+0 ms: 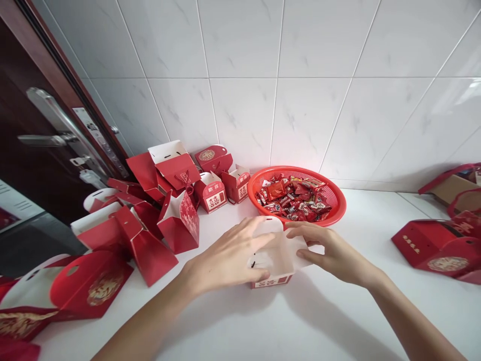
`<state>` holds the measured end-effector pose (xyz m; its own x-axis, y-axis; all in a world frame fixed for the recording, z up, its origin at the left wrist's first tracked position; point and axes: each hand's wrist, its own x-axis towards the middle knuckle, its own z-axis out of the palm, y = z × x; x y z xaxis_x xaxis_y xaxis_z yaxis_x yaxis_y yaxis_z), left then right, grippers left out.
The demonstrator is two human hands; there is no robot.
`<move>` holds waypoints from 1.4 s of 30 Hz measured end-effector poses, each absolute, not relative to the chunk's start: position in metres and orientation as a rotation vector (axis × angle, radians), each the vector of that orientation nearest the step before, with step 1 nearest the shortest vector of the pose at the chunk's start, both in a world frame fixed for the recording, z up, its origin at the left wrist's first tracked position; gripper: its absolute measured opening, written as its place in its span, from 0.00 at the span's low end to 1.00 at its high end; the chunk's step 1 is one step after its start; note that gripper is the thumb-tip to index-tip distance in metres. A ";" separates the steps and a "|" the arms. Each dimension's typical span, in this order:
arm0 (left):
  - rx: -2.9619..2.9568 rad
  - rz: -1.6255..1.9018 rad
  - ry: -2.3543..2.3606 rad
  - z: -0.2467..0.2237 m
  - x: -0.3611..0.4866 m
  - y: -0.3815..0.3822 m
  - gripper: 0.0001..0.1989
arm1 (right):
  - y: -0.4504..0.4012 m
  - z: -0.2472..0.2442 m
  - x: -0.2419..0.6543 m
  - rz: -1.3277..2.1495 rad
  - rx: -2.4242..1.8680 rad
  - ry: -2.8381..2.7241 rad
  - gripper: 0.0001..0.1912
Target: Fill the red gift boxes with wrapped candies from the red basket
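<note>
A small red and white paper gift box (pixel 280 253) stands unfolded at the top on the white table, its white inside facing up. My left hand (pixel 225 255) grips its left side, with the fingers apart over the opening and the thumb at the front edge. The box's left flap is hidden under that hand. On the opposite side, my right hand (pixel 330 250) holds the right flap between thumb and fingers. Just behind the box is a red plastic basket (pixel 338 200) holding many red-wrapped candies (pixel 296 195).
Red paper boxes (pixel 180 220), several with raised flaps, crowd the left side. A larger red box (pixel 93 286) sits at the front left. Another red box (pixel 428 245) and an open carton (pixel 454 193) are on the right. Behind is a tiled wall (pixel 244 110); a door handle (pixel 45 140) is left.
</note>
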<state>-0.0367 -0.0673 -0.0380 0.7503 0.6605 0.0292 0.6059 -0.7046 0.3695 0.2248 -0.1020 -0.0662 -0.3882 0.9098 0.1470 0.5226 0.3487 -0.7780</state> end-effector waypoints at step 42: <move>2.431 0.428 0.969 -0.027 0.019 0.063 0.18 | 0.023 -0.078 0.264 0.522 -1.950 -1.895 0.11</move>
<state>0.0190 0.0626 -0.0273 0.6995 0.7066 0.1066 0.5549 -0.6310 0.5421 0.2642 0.0234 -0.0775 0.0262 0.9996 -0.0071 0.8622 -0.0262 -0.5059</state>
